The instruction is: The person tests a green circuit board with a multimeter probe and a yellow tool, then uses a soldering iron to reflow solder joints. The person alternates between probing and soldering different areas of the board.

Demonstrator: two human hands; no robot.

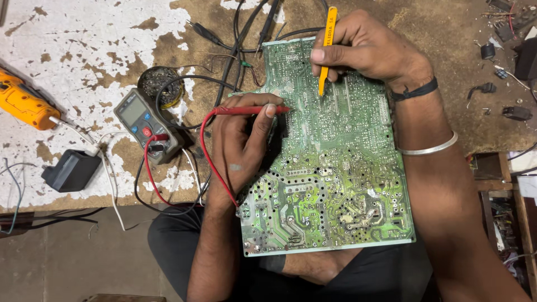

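Landmark for all places: the green circuit board (pixel 330 168), solder side up, lying at the near edge of the worn, paint-flaked workbench (pixel 84 39) and overhanging toward the person's lap.

Far left of the board: an orange hand tool (pixel 25 104) on the white-flaked bench top, only partly in view.

Left of the board, near the bench edge: a black plug-in adapter (pixel 71 170) with a white lead (pixel 112 190) running off it.

Left of the board, closer in: a grey multimeter (pixel 146 124) with a red dial, lying flat; a red lead (pixel 210 151) and a black lead leave its lower end. Just beyond it, a round tin of metal wool (pixel 160 85).

At the board's left edge: the left hand (pixel 240 142), fingers closed narrowly on a red test probe (pixel 251 110) held like a pen, thumb on top. The probe tip (pixel 288 109) touches the board's upper left part.

Above the board's top edge: loose black cables and a black probe (pixel 268 19) lying on the bench.

On the board's upper middle: the right hand (pixel 369 47), fingers pinched on a yellow tool (pixel 326 50), slim and blade-like, standing nearly upright with its point down on the board. The wrist carries a black band (pixel 415 92) and, lower on the forearm, a silver bangle (pixel 428 148).

Right of the board: small black parts (pixel 514 112) scattered on the brown bench surface.
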